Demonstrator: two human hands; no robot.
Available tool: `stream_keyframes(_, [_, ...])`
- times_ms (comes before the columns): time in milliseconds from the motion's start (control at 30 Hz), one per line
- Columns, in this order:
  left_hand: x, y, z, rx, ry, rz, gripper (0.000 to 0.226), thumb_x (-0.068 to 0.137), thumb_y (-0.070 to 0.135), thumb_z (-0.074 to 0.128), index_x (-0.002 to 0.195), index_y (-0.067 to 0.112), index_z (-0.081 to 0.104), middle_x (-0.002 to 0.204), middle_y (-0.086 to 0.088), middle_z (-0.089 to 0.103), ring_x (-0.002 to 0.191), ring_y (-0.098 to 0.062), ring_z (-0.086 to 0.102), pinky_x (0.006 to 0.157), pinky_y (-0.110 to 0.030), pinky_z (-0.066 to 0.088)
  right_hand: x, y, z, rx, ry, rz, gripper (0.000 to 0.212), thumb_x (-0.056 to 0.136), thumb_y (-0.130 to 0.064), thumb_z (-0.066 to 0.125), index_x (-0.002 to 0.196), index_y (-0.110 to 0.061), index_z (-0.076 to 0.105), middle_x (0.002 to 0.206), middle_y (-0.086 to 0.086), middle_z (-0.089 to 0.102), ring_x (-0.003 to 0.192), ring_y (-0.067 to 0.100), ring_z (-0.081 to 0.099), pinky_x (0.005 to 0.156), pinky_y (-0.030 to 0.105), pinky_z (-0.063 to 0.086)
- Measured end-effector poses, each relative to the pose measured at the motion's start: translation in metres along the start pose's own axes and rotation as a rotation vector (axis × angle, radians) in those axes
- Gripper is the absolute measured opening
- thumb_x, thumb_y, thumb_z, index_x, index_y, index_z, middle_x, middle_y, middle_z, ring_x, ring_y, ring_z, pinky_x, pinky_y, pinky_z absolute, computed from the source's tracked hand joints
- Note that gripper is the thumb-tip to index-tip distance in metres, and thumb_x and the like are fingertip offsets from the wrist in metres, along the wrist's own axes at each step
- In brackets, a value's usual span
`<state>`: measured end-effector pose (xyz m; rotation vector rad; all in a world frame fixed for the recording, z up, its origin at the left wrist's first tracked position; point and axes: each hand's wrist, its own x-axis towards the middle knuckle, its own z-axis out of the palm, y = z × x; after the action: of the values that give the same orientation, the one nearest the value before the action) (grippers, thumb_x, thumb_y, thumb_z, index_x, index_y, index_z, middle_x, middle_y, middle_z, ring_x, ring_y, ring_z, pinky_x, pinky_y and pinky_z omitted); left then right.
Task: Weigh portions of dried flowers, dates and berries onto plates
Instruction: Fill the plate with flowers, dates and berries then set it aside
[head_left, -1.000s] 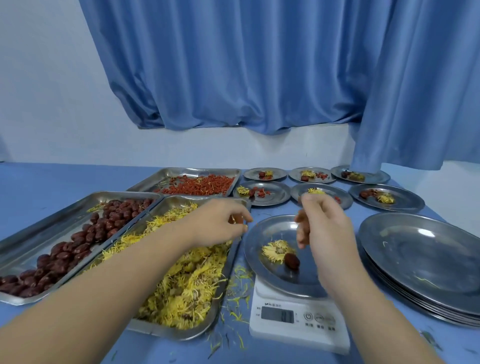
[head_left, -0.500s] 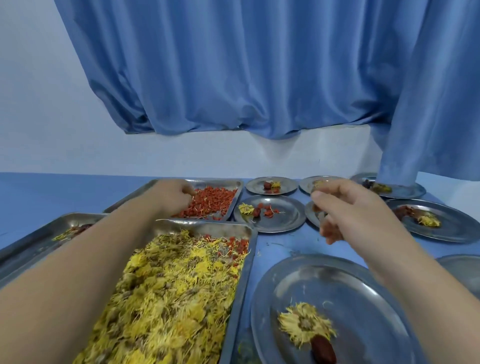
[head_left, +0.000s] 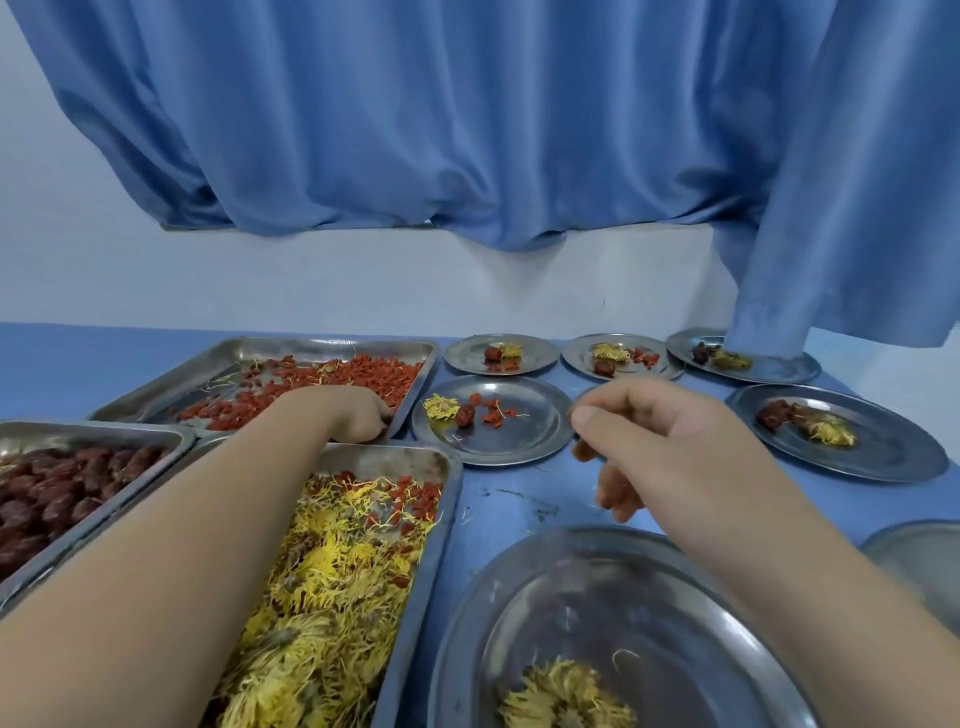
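Left hand (head_left: 358, 415) digs, fingers curled, into red dried berries (head_left: 332, 382) in the rectangular steel tray (head_left: 260, 347) toward the desk's far edge; right hand (head_left: 660, 441) hovers loosely curled, empty.

Your trays (head_left: 431, 358) and plates (head_left: 540, 415) are dull-gloss scuffed metal; the table (head_left: 519, 499) is matt blue; the curtain (head_left: 467, 130) is soft cloth.
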<state>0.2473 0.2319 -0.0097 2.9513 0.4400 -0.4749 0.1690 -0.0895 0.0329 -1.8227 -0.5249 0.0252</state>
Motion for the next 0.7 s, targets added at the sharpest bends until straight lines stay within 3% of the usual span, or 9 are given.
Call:
stream_keyframes(100, [0.004, 0.0, -0.007, 0.009, 0.033, -0.027, 0.036, 0.092, 0.004, 0.046, 0.097, 0.024, 0.075, 0.089, 0.001, 0.066, 0.075, -0.018, 0.058, 0.071, -0.031, 0.049, 0.002, 0.001, -0.001, -0.011, 0.005, 0.008, 0.014, 0.077, -0.042, 0.056, 0.08, -0.034, 0.067, 0.074, -0.001, 0.069, 0.051, 0.005, 0.062, 0.063, 0.039, 0.056])
stream_keyframes(200, [0.005, 0.0, -0.01, -0.044, 0.067, -0.052, 0.032, 0.088, 0.0, 0.055, 0.087, 0.025, 0.075, 0.083, 0.0, 0.069, 0.066, -0.018, 0.06, 0.054, -0.025, 0.05, 0.003, 0.002, -0.001, -0.035, -0.002, -0.001, 0.015, 0.079, -0.041, 0.056, 0.079, -0.03, 0.067, 0.072, -0.002, 0.069, 0.051, 0.005, 0.061, 0.062, 0.039, 0.057])
stream_keyframes(300, [0.006, -0.002, -0.008, -0.09, 0.074, -0.06, 0.038, 0.084, -0.004, 0.056, 0.098, 0.026, 0.075, 0.093, 0.003, 0.069, 0.08, -0.017, 0.063, 0.062, -0.027, 0.051, 0.003, 0.004, 0.0, -0.052, -0.015, -0.016, 0.018, 0.083, -0.039, 0.057, 0.079, -0.024, 0.066, 0.071, -0.001, 0.068, 0.052, 0.006, 0.06, 0.062, 0.039, 0.056])
stream_keyframes(400, [0.008, -0.008, -0.005, -0.142, 0.109, -0.065, 0.039, 0.084, -0.007, 0.053, 0.087, 0.026, 0.074, 0.093, 0.007, 0.064, 0.085, -0.014, 0.057, 0.078, -0.032, 0.046, 0.001, 0.003, -0.001, -0.069, -0.022, -0.032, 0.022, 0.085, -0.038, 0.057, 0.079, -0.019, 0.065, 0.07, 0.002, 0.068, 0.051, 0.004, 0.058, 0.059, 0.034, 0.055])
stream_keyframes(533, [0.006, -0.01, -0.002, -0.21, 0.138, -0.069, 0.035, 0.085, -0.007, 0.053, 0.077, 0.022, 0.071, 0.084, 0.004, 0.064, 0.069, -0.011, 0.054, 0.062, -0.027, 0.043, 0.0, 0.0, -0.002, -0.098, -0.026, -0.051, 0.025, 0.084, -0.04, 0.055, 0.078, -0.017, 0.064, 0.07, 0.005, 0.066, 0.051, 0.007, 0.055, 0.055, 0.031, 0.054])
stream_keyframes(633, [0.005, -0.009, 0.001, -0.228, 0.202, -0.06, 0.033, 0.085, -0.007, 0.053, 0.078, 0.018, 0.071, 0.083, 0.005, 0.063, 0.073, -0.009, 0.054, 0.064, -0.026, 0.043, -0.001, -0.004, -0.004, -0.114, -0.038, -0.069, 0.026, 0.084, -0.039, 0.054, 0.078, -0.015, 0.063, 0.071, 0.007, 0.066, 0.052, 0.008, 0.055, 0.058, 0.035, 0.056])
stream_keyframes(700, [0.003, -0.008, 0.0, -0.253, 0.261, -0.053, 0.029, 0.085, -0.008, 0.053, 0.08, 0.015, 0.071, 0.082, 0.001, 0.063, 0.069, -0.011, 0.054, 0.055, -0.024, 0.04, -0.001, -0.007, -0.008, -0.093, -0.041, -0.078, 0.026, 0.083, -0.038, 0.054, 0.079, -0.015, 0.065, 0.07, 0.006, 0.066, 0.051, 0.006, 0.056, 0.058, 0.034, 0.056])
